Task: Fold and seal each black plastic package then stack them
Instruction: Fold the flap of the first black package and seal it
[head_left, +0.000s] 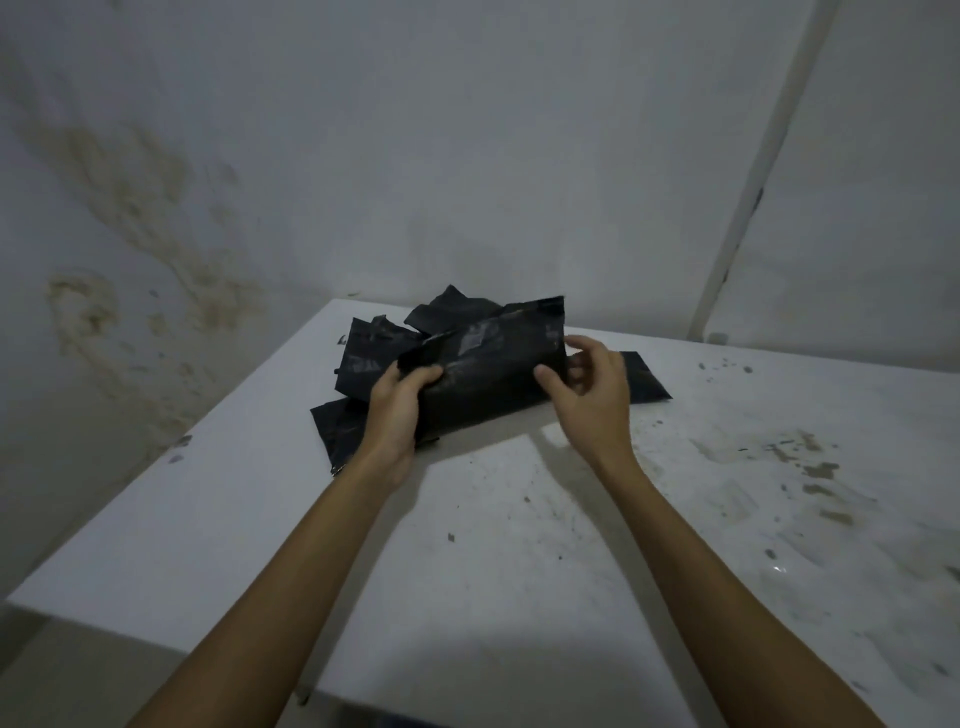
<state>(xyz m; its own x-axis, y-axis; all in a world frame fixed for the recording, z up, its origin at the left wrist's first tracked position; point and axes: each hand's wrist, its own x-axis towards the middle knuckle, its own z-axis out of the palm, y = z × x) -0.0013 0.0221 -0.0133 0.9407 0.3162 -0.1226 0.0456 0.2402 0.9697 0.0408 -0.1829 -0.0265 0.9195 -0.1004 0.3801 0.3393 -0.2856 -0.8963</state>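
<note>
Evidently, step in hand: folding one black package (488, 371), not yet sealing it; that is my reading of how it is held, raised off the table and tilted.
Left hand (400, 410): grips the package's near-left end, thumb on top and fingers curled under the plastic.
Right hand (592, 395): at the package's right edge; thumb lies on the front face, fingers spread loosely behind it; whether it truly pinches or only steadies, I cannot tell.
Package held: over the far middle of the white table (519, 545), above the others; a pale patch shows on its upper face, perhaps tape or a label.
Other packages (374, 353): a loose heap lying under and behind the held one; one flat piece (647, 382) pokes out to the right, beyond the right hand; nothing there looks like a neat stack yet.
Next move, as I judge it: bring the open end over, press the flap flat along its whole length; thin plastic may spring back, so firm pressure seems needed.
Surroundings: stained wall (130, 208) behind; table top smudged on its right side.
</note>
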